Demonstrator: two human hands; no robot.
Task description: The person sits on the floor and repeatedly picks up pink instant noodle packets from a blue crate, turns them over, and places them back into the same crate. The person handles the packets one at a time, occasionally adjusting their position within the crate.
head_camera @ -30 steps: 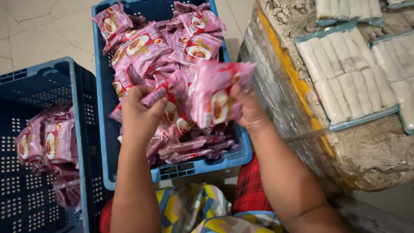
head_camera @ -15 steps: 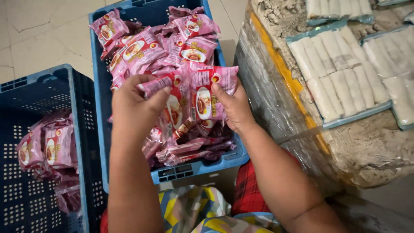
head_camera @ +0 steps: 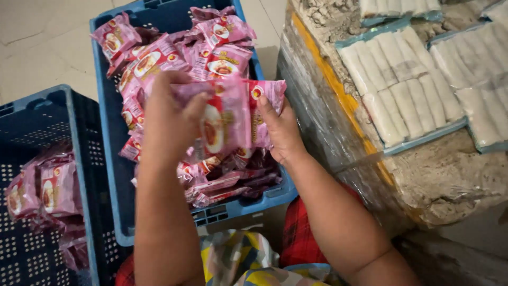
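Pink packets, a small stack held upright between both hands above the light blue crate. Left hand curled round the stack's left side, thumb across the front, fingers closed on the wrappers. Right hand pressed against the stack's right edge, thumb on the front, fingers hidden behind; clasping, not spread. Beneath, more pink packets heaped loosely in the same crate, filling most of it. To the left, touching or just beside, a dark blue crate with a smaller pile of packets against its left wall. To the right, a plastic-wrapped block with a yellow edge, topped by trays of pale rolls in clear film. Tiled floor beyond the crates. Patterned cloth and red check fabric low down, between the forearms.
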